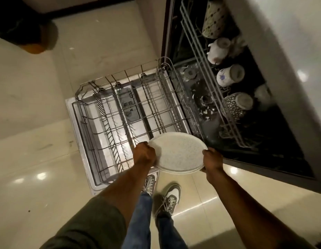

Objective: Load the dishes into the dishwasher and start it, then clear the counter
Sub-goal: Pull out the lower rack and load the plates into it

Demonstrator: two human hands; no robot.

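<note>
Lower rack (120, 112) pulled out over the open dishwasher door (79, 141), on the floor (30, 123) ahead of the shoes (171, 196). Right of it, upper rack (201, 56) drawn out, with mugs (229, 75) lying in a row inside. Plate (179, 152) held above the lower rack's near right corner, left hand (144, 155) on its left rim, right hand (212, 159) on its right rim. Worktop (290, 56) at far right, above the upper rack.

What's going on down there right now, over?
Left hand and right hand grip speckled plate by its edges. Plate above pulled-out lower rack, which holds no dishes. Nothing blocking.
</note>
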